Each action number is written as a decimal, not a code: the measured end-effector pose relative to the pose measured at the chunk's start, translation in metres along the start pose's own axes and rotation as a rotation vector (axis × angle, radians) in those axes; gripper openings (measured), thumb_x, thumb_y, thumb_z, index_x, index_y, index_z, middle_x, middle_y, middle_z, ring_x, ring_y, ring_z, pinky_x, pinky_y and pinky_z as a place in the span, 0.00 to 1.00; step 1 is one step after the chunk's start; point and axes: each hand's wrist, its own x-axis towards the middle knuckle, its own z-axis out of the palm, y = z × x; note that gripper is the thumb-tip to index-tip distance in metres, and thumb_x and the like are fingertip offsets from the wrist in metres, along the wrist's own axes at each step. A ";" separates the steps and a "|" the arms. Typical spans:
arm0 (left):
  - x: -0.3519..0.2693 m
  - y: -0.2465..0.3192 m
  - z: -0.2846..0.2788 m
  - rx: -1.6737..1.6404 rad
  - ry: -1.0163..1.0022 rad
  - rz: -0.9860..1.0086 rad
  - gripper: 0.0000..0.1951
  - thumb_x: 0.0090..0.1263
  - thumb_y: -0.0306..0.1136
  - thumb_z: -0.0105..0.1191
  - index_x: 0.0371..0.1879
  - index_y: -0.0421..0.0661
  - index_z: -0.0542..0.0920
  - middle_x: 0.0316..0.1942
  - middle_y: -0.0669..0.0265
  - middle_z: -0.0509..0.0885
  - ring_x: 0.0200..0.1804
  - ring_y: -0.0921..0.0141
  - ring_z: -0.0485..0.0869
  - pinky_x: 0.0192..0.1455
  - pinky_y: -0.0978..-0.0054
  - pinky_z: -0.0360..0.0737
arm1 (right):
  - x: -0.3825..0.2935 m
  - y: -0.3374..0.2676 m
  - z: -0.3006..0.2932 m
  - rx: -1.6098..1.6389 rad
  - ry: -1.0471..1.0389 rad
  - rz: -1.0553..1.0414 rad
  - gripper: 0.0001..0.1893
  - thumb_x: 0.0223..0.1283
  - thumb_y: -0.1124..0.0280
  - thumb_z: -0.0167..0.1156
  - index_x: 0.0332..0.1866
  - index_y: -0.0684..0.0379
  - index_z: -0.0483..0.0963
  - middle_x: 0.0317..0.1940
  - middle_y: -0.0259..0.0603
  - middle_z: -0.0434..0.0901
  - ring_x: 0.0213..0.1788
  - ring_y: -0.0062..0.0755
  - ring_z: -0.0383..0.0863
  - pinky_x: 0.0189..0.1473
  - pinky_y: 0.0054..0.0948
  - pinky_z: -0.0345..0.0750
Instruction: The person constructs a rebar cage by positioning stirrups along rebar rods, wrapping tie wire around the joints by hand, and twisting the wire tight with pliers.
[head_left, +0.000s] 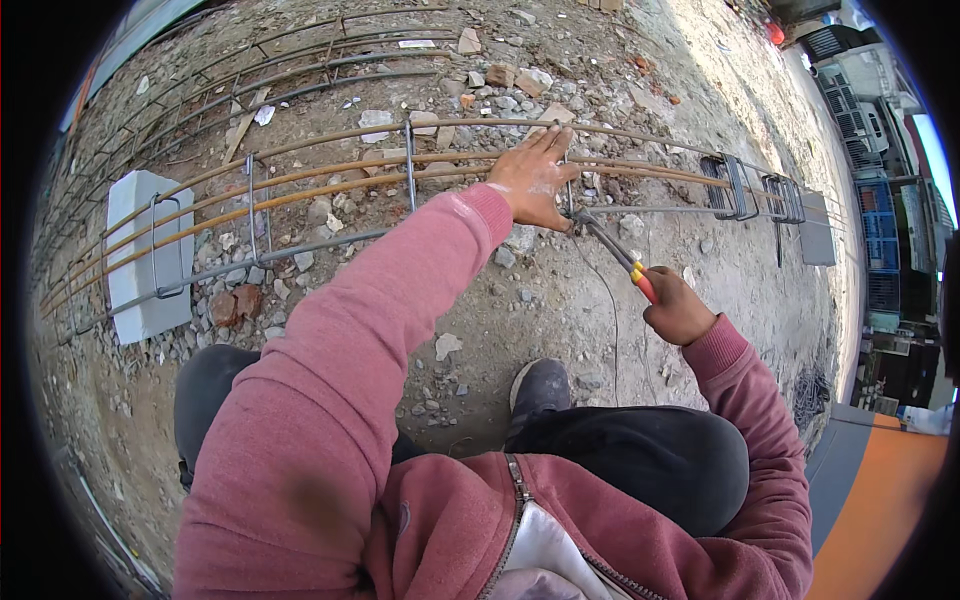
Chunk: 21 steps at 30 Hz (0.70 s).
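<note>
A rebar cage of long bars (330, 176) runs across in front of me, with square steel stirrups around it. My left hand (534, 178) spreads over one stirrup (568, 180), fingers at the upper bar and thumb near the lower grey bar (660, 209). In my right hand (675, 304) are pliers (619, 251) with red and yellow handles. Their jaws meet the corner where this stirrup and the lower bar cross; the exact bite is too small to tell. A thin tie wire (616, 322) trails down from that corner to the ground.
A white block (150, 300) supports the cage at left, a grey block (817, 232) at right. Bunched stirrups (739, 187) hang towards the right end. Another rebar cage (285, 75) lies beyond. Rubble (517, 79) and brick pieces (236, 304) litter the ground. Coiled wire (811, 394) lies at right.
</note>
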 end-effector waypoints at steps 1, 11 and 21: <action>0.000 0.000 0.000 -0.003 0.002 -0.002 0.37 0.47 0.57 0.61 0.58 0.51 0.73 0.71 0.49 0.49 0.73 0.55 0.50 0.74 0.65 0.50 | 0.000 -0.005 -0.003 -0.003 -0.002 0.000 0.23 0.37 0.82 0.51 0.48 0.68 0.71 0.48 0.58 0.72 0.52 0.56 0.71 0.57 0.36 0.69; 0.000 -0.001 0.003 0.027 -0.003 0.024 0.42 0.45 0.60 0.62 0.59 0.47 0.71 0.71 0.47 0.48 0.73 0.53 0.48 0.74 0.65 0.47 | 0.001 -0.012 -0.009 0.233 -0.166 0.219 0.14 0.41 0.79 0.49 0.38 0.68 0.71 0.32 0.57 0.77 0.36 0.55 0.76 0.43 0.38 0.73; 0.003 -0.001 0.002 0.068 -0.041 0.004 0.40 0.45 0.54 0.63 0.60 0.48 0.70 0.71 0.48 0.49 0.73 0.55 0.49 0.74 0.66 0.47 | -0.006 -0.026 -0.006 0.078 0.035 0.123 0.16 0.39 0.81 0.65 0.36 0.67 0.69 0.27 0.45 0.79 0.32 0.37 0.82 0.35 0.35 0.78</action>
